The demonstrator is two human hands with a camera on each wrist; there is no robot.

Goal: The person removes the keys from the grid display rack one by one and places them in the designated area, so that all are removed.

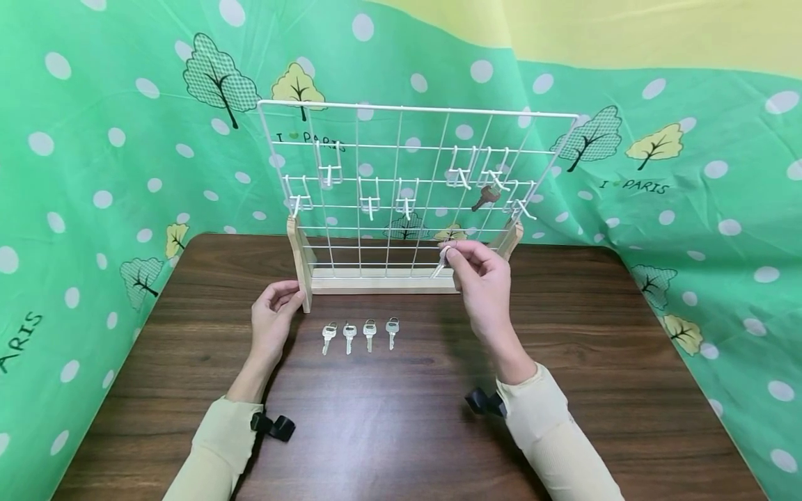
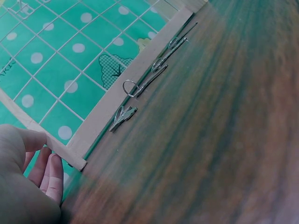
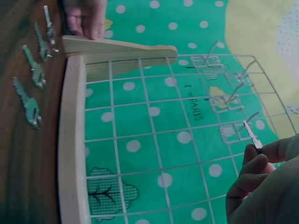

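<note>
Right hand (image 1: 489,289): my thumb and forefinger pinch the held key (image 3: 252,135); my other fingers curl beside them.
Held key: in front of the wire rack (image 1: 385,284), right of its middle, below its white hooks (image 1: 406,203); the blade sticks out from my fingertips.
Left hand (image 1: 273,309): my fingers bend loosely against the outer side of the rack's left upright (image 1: 299,268); I cannot tell how firmly they press.
Rack: near the far edge of the wooden table (image 1: 388,424), between its two far corners.
Loose keys (image 1: 369,334): four in a row before the rack's left half, rings towards the far edge, blades towards the near edge.
Hung key (image 1: 485,198): on a hook at the rack's right.
Sleeves (image 1: 554,428): pale, a black fitting (image 1: 273,426) at each wrist.
Cloth (image 1: 727,278): green, pale-dotted, beyond the table.
</note>
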